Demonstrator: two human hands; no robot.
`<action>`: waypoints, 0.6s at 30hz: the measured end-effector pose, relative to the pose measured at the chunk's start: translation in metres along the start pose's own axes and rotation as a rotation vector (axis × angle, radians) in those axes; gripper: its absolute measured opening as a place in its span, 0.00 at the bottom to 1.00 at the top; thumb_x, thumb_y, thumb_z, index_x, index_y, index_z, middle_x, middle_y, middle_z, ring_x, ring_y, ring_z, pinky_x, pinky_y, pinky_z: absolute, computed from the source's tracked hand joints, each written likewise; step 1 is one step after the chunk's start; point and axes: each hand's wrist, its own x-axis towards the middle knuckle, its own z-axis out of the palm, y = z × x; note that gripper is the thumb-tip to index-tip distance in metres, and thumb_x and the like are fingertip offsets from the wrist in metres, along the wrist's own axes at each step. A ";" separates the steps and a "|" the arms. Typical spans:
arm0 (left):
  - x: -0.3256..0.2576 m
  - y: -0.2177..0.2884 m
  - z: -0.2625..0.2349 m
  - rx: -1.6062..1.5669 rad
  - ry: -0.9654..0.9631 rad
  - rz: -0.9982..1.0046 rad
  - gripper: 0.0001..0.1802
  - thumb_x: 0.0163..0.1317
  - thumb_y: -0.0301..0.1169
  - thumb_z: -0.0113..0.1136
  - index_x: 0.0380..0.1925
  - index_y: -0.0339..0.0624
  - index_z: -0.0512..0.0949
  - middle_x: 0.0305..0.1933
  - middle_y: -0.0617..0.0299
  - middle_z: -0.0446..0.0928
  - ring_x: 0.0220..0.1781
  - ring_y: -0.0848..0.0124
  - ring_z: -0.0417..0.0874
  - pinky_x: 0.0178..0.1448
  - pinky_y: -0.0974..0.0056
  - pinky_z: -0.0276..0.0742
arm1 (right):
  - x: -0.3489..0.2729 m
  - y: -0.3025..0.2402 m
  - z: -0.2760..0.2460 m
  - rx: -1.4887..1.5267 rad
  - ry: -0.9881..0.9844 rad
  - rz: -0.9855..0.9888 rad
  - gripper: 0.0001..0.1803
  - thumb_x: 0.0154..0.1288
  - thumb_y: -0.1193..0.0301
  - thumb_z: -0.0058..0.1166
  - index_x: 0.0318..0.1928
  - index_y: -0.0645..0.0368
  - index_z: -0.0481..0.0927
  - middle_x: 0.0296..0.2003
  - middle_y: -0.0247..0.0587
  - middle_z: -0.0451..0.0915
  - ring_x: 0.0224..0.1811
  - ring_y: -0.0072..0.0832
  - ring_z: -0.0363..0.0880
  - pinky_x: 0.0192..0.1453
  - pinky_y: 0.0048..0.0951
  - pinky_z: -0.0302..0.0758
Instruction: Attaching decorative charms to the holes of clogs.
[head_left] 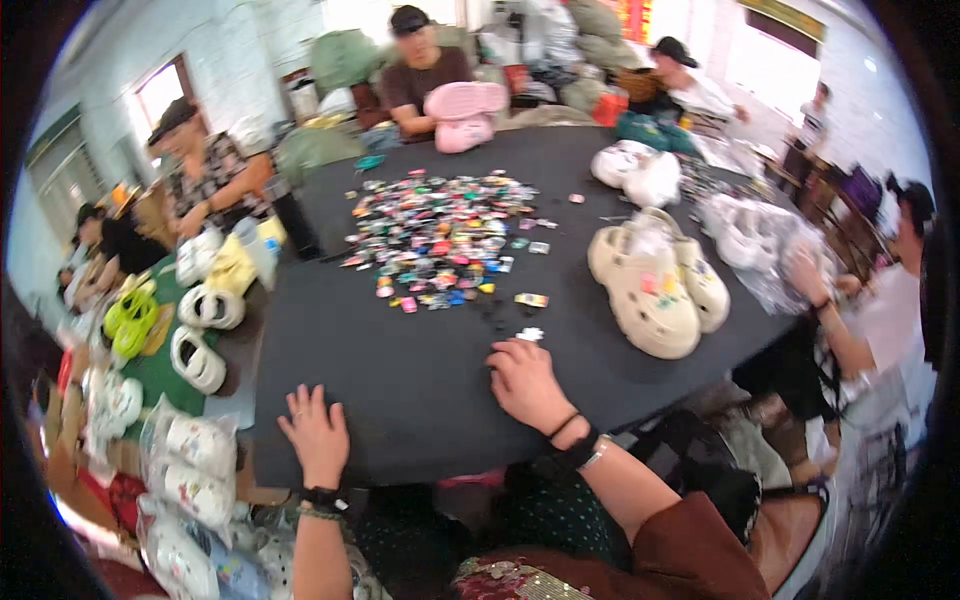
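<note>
The right hand (525,382) curls loosely, grasping nothing, a small white charm (529,334) just beyond its fingertips (pick-up step, seemingly). The left hand (316,432) lies flat, fingers spread, on the black table (400,360). Next calls for a fine pinch.

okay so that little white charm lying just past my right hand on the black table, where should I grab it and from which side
Probably pinch the white charm across its short edges with thumb and forefinger, coming straight down from above. It looks small and flat on the black table, so there is no side to hook under. The right hand is already just behind it.

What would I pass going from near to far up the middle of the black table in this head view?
Right hand → small white charm → heap of colourful charms → pink clogs in front of a seated person.
</note>
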 end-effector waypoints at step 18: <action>0.000 0.000 0.008 -0.033 -0.026 -0.015 0.25 0.73 0.43 0.47 0.64 0.44 0.70 0.74 0.50 0.62 0.77 0.51 0.56 0.76 0.37 0.47 | -0.011 0.012 -0.005 -0.011 0.038 -0.015 0.10 0.59 0.73 0.55 0.42 0.55 0.79 0.48 0.40 0.77 0.56 0.42 0.73 0.59 0.45 0.69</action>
